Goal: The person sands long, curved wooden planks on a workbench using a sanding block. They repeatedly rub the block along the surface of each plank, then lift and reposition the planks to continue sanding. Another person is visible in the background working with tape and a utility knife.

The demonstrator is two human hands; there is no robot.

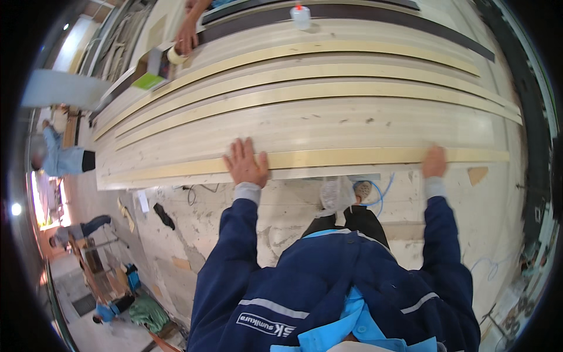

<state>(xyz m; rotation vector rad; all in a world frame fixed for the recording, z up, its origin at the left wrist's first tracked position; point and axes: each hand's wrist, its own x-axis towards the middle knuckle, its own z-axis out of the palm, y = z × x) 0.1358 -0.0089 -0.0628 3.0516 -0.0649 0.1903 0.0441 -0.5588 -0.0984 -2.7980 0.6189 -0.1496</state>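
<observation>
A long, narrow pale-yellow strip lies along the near edge of a light, wood-grained table. My left hand rests flat across it, left of the middle, fingers spread. Farther right, my right hand has its fingers curled down over the same strip; their tips are hidden. Beyond my hands, several similar strips, including a nearer yellow strip, run across the table roughly side by side.
At the far left, another person's hand is at a roll of tape beside a small green-and-dark box. A clear bottle with a red tip stands near dark strips. Blue hose lies on the floor below.
</observation>
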